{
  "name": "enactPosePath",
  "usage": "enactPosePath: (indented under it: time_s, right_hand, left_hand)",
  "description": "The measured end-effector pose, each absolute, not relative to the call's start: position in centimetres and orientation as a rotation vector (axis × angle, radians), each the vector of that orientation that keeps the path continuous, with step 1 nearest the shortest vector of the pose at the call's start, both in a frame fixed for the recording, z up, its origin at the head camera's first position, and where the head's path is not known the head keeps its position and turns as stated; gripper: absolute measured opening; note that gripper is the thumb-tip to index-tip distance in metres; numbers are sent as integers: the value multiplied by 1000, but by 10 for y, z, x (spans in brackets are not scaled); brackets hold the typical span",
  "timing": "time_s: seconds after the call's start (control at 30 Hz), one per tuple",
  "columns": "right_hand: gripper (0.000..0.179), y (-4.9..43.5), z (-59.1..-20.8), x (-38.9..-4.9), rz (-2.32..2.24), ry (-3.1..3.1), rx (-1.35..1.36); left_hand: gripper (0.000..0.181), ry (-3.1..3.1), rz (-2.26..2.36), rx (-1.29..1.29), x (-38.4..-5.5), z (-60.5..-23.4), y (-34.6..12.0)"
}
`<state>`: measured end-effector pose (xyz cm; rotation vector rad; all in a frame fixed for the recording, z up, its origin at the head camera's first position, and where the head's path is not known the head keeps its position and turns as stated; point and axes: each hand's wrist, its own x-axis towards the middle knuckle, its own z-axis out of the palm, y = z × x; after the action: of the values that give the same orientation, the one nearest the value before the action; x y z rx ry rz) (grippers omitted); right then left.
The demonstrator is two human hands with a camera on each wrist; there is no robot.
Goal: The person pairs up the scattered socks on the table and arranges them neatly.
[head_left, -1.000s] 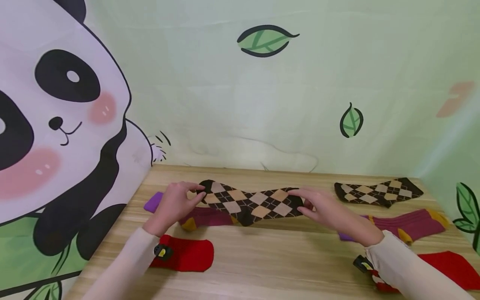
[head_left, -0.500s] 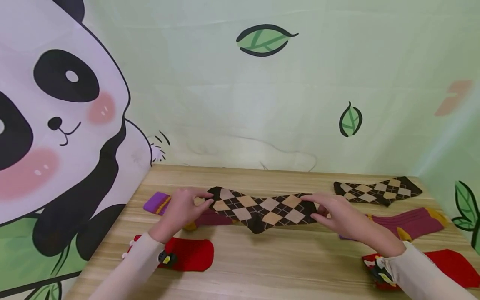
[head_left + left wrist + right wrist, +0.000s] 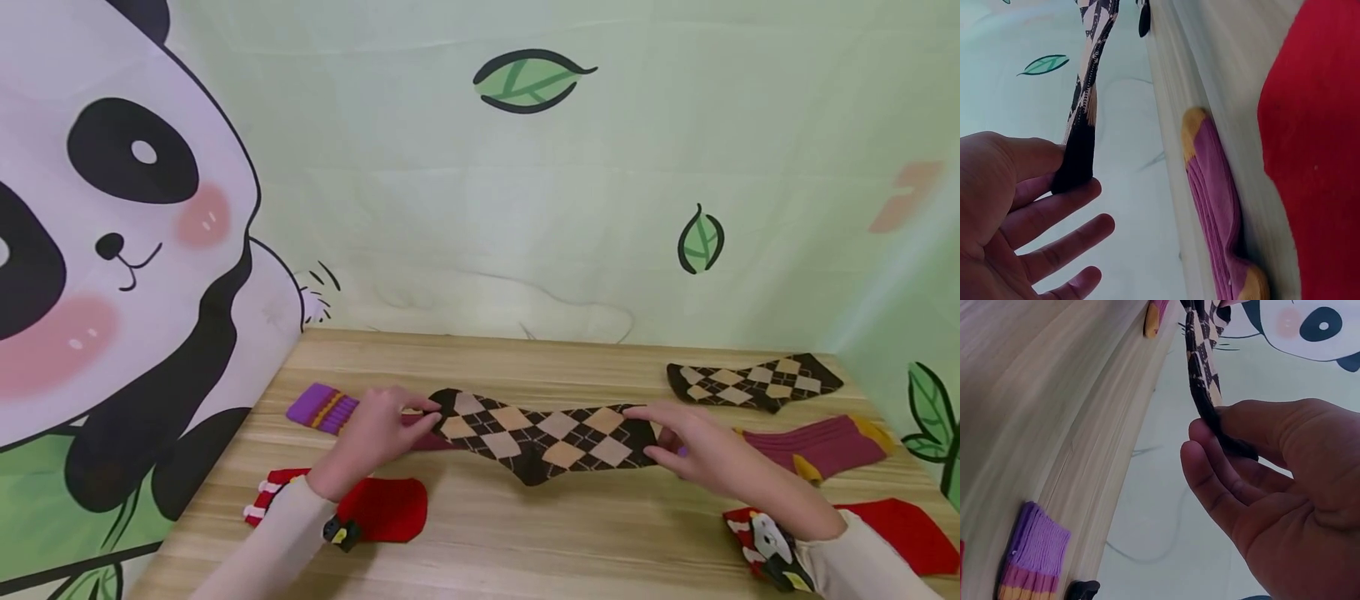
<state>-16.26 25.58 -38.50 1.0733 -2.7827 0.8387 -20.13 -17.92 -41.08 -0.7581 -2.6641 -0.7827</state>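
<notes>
A black sock with tan and beige argyle diamonds is stretched sideways between both hands, above the table. My left hand pinches its black toe end between thumb and fingers; in the left wrist view the other fingers spread away from the sock. At the opposite end my right hand pinches the black cuff, which shows between thumb and fingers in the right wrist view. The sock's dark heel hangs lowest in the middle. Behind it lies a purple and maroon sock, partly hidden by the left hand and the held sock.
A matching argyle sock lies at the table's back right, with a maroon sock with yellow toe in front. Red socks with penguin figures lie front left and front right. A printed cloth stands behind the wooden table.
Both hands have carried the argyle sock to the right and toward the front of the table, keeping it stretched. The socks on the table have stayed in place.
</notes>
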Motion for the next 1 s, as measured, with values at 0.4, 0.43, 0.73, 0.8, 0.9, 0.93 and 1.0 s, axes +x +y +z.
enactPosePath:
  time_s: [0.4,0.43,0.73,0.8,0.9,0.93,1.0]
  right_hand:
    - [50,272,-391,-141,834,-2869,1015]
    - [50,273,-392,-140,836,-2865,1015]
    - [52,281,-398,-129,840,-2929,946]
    - [52,283,-399,-128,863,-2964,923]
    - [52,286,-402,-125,927,-3006,908]
    - [52,287,-403,-125,952,-3020,903]
    - [52,289,-404,-123,995,-3037,909]
  left_hand:
    - [12,-2688,-730,-765,-175,-421,-167]
    - [12,-2688,-720,-765,-173,-421,-166]
    - [10,-2660,-709,-826,-163,-422,-159]
    - [10,-2670,-698,-829,-162,-424,-157]
    - [10,-2687,-688,-833,-159,-428,-155]
    - [9,-2693,-682,-833,-158,-428,-154]
    - [9,-2699,-678,-838,-157,-429,-153]
